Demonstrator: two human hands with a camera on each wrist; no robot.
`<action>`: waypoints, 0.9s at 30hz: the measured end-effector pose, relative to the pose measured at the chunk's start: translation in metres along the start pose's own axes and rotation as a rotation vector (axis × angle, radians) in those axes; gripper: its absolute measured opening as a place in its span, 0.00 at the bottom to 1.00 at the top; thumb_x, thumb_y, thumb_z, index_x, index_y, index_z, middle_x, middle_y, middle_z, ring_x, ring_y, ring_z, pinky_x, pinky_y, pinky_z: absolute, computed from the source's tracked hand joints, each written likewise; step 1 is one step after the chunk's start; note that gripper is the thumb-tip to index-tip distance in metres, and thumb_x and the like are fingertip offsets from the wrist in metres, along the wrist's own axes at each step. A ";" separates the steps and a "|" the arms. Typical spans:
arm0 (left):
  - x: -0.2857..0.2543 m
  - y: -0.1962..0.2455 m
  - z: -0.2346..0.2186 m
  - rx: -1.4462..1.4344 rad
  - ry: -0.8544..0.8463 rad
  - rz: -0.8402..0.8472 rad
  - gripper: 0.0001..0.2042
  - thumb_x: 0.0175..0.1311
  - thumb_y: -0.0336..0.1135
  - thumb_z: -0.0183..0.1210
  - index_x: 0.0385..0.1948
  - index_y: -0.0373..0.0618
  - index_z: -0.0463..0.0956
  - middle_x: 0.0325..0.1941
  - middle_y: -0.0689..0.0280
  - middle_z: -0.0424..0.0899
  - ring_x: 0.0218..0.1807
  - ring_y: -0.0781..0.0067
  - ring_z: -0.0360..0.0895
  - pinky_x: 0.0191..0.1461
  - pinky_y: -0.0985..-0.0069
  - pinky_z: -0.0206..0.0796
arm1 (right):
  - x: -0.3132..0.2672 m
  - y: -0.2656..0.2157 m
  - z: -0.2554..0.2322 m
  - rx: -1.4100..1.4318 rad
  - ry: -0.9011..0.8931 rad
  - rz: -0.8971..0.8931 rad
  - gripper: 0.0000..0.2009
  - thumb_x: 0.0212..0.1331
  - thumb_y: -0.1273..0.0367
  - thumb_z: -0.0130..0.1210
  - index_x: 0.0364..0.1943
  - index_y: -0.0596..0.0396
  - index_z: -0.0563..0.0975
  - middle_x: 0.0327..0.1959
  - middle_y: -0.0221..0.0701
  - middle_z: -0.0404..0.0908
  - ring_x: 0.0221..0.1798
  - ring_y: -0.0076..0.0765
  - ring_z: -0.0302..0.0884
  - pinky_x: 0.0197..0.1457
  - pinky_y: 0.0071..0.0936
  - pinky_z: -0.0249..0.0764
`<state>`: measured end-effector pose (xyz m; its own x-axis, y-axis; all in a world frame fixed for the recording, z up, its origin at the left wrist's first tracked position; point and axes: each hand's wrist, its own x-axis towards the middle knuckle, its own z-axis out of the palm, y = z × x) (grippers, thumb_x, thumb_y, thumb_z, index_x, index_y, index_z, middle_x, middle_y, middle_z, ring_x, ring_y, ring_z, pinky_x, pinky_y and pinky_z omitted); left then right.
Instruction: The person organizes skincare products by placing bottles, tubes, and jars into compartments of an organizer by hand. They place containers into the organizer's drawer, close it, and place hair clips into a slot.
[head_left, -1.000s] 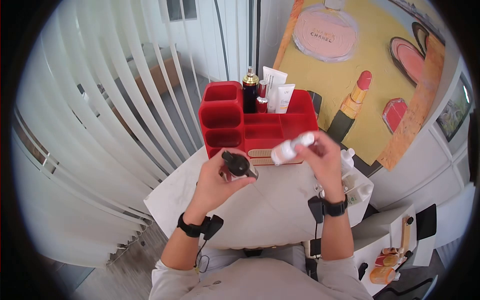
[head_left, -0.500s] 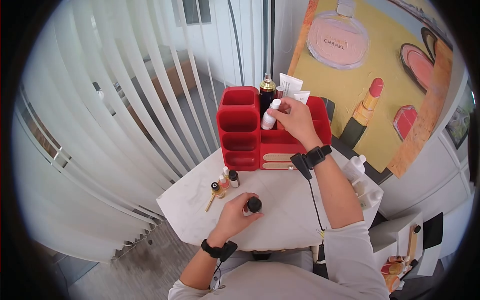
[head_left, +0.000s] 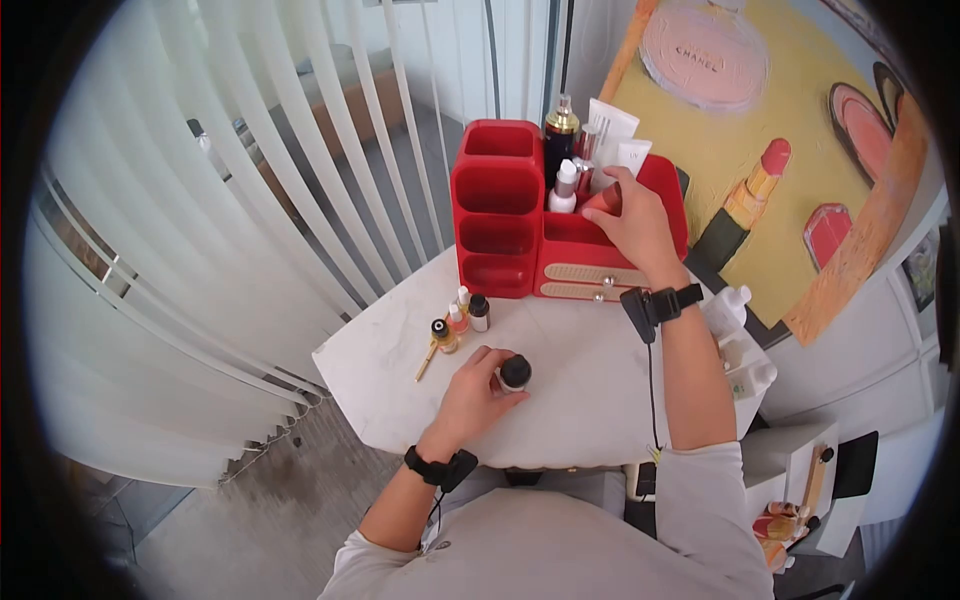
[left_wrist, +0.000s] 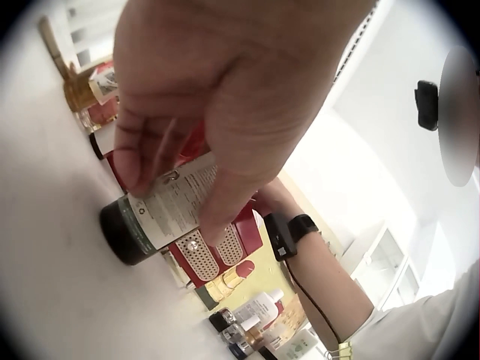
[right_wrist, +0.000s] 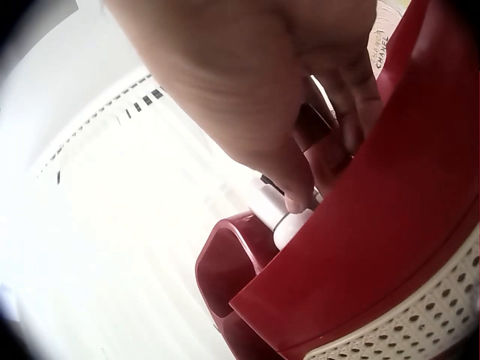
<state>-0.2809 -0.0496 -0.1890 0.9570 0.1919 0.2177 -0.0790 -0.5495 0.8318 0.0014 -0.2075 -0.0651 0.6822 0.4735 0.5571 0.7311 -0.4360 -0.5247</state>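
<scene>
Both hands busy: one bottle on the counter, one hand in the red organizer.

The left hand (head_left: 478, 385) curls round a dark bottle (head_left: 514, 373) standing at frame centre on the white counter (head_left: 580, 400); the right hand (head_left: 632, 222) reaches into the red organizer (head_left: 497, 215) at upper centre, fingers bent beside a white bottle (head_left: 564, 189), whether gripping it I cannot tell. Withdrawing carelessly could topple the crowded upright tubes; the small bottles (head_left: 458, 322) left of the dark bottle could be knocked.
</scene>
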 end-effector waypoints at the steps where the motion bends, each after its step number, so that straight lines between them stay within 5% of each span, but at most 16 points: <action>1: -0.001 -0.002 0.003 -0.038 0.014 -0.061 0.27 0.51 0.28 0.80 0.54 0.41 0.78 0.43 0.61 0.84 0.32 0.68 0.81 0.40 0.70 0.76 | -0.001 -0.002 0.001 0.037 -0.014 0.003 0.31 0.55 0.72 0.75 0.64 0.59 0.76 0.39 0.42 0.90 0.43 0.49 0.89 0.49 0.42 0.83; 7: 0.003 -0.004 0.009 -0.086 0.042 -0.197 0.26 0.52 0.28 0.80 0.52 0.39 0.78 0.39 0.63 0.87 0.30 0.74 0.81 0.38 0.74 0.75 | 0.002 -0.002 -0.002 0.122 -0.212 0.079 0.41 0.57 0.71 0.73 0.75 0.58 0.63 0.49 0.52 0.89 0.53 0.60 0.89 0.58 0.45 0.83; 10: 0.011 -0.001 0.009 -0.097 0.047 -0.164 0.26 0.53 0.27 0.80 0.53 0.39 0.78 0.39 0.64 0.87 0.30 0.76 0.80 0.37 0.77 0.74 | -0.005 0.006 0.003 0.152 -0.226 0.048 0.46 0.59 0.71 0.73 0.80 0.54 0.58 0.57 0.53 0.86 0.56 0.55 0.87 0.62 0.42 0.81; 14: 0.026 0.009 0.012 -0.164 0.091 -0.003 0.26 0.55 0.25 0.79 0.56 0.39 0.78 0.38 0.67 0.86 0.32 0.79 0.79 0.37 0.79 0.72 | -0.034 0.008 -0.003 -0.004 -0.047 -0.151 0.42 0.61 0.73 0.69 0.80 0.57 0.59 0.65 0.55 0.80 0.56 0.61 0.85 0.63 0.44 0.81; 16: 0.038 0.016 0.014 -0.244 0.125 0.040 0.26 0.56 0.25 0.78 0.57 0.38 0.78 0.39 0.67 0.86 0.32 0.79 0.79 0.38 0.79 0.71 | -0.060 -0.009 -0.026 0.026 0.046 -0.150 0.39 0.63 0.75 0.67 0.79 0.58 0.62 0.68 0.50 0.79 0.53 0.50 0.85 0.61 0.41 0.81; 17: 0.046 0.021 0.016 -0.323 0.158 0.074 0.26 0.56 0.24 0.78 0.58 0.38 0.78 0.39 0.68 0.85 0.32 0.79 0.78 0.38 0.80 0.71 | -0.074 -0.020 -0.038 0.018 0.049 -0.155 0.39 0.63 0.75 0.67 0.79 0.58 0.62 0.68 0.50 0.79 0.53 0.50 0.85 0.61 0.41 0.81; 19: 0.066 0.037 0.024 -0.360 0.198 0.147 0.27 0.57 0.24 0.78 0.59 0.39 0.78 0.39 0.67 0.84 0.32 0.79 0.78 0.39 0.80 0.71 | -0.102 -0.038 -0.056 0.499 -0.343 0.058 0.36 0.63 0.76 0.66 0.76 0.59 0.65 0.64 0.44 0.81 0.51 0.38 0.85 0.56 0.36 0.81; 22: 0.101 0.066 0.027 -0.319 0.198 0.275 0.28 0.58 0.24 0.77 0.62 0.40 0.77 0.42 0.65 0.85 0.34 0.76 0.80 0.41 0.79 0.73 | -0.120 -0.045 -0.051 0.557 -0.315 0.019 0.32 0.63 0.77 0.67 0.72 0.60 0.70 0.61 0.40 0.84 0.48 0.31 0.85 0.52 0.33 0.82; 24: 0.118 0.083 0.033 -0.228 0.175 0.405 0.30 0.59 0.24 0.76 0.65 0.41 0.77 0.47 0.62 0.86 0.38 0.72 0.83 0.43 0.77 0.76 | -0.111 -0.036 -0.050 0.419 -0.198 0.050 0.28 0.63 0.74 0.69 0.68 0.62 0.73 0.55 0.39 0.85 0.45 0.33 0.86 0.50 0.32 0.82; 25: 0.121 0.096 0.033 -0.298 0.155 0.339 0.29 0.60 0.25 0.76 0.65 0.41 0.77 0.51 0.58 0.86 0.43 0.67 0.85 0.47 0.73 0.78 | -0.105 -0.023 -0.046 0.436 -0.091 0.040 0.26 0.64 0.73 0.70 0.65 0.62 0.75 0.53 0.39 0.86 0.45 0.32 0.86 0.50 0.32 0.82; 27: 0.119 0.115 0.036 -0.311 0.254 0.399 0.29 0.61 0.26 0.75 0.66 0.42 0.78 0.47 0.60 0.86 0.43 0.69 0.85 0.49 0.74 0.78 | -0.077 -0.036 -0.069 0.372 0.069 0.051 0.20 0.65 0.70 0.70 0.58 0.62 0.78 0.47 0.39 0.86 0.43 0.35 0.88 0.49 0.33 0.82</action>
<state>-0.1657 -0.1191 -0.0854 0.7417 0.2289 0.6305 -0.5366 -0.3615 0.7625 -0.0768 -0.2811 -0.0445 0.7256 0.4005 0.5596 0.6529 -0.1439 -0.7436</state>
